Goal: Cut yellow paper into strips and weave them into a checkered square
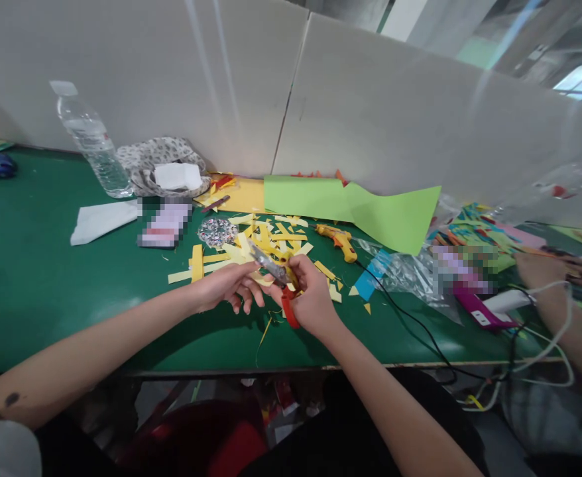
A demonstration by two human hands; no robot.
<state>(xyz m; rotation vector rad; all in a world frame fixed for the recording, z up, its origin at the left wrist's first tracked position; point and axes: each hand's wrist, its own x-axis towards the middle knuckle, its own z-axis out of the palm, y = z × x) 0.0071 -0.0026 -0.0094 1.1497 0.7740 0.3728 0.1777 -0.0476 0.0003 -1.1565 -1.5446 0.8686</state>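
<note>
My right hand (313, 298) is wrapped round the red and yellow handles of a pair of scissors (270, 264), whose blades point up and to the left. Just left of the blades is my left hand (231, 286), thumb and forefinger close to a pale yellow strip and the other fingers loosely curled; its exact hold is too small to make out. Beneath and beyond both hands, many yellow paper strips (197, 262) lie scattered on the green table (47, 265). A round piece with speckled glitter (217, 232) lies behind them.
A yellow glue gun (338, 240) with a black cable lies right of the strips. Green paper (311, 199) stands behind. At the left are a water bottle (95, 146), a patterned cloth bag (142, 159) and a phone (166, 222). Another person's arm (549, 298) reaches in at the right.
</note>
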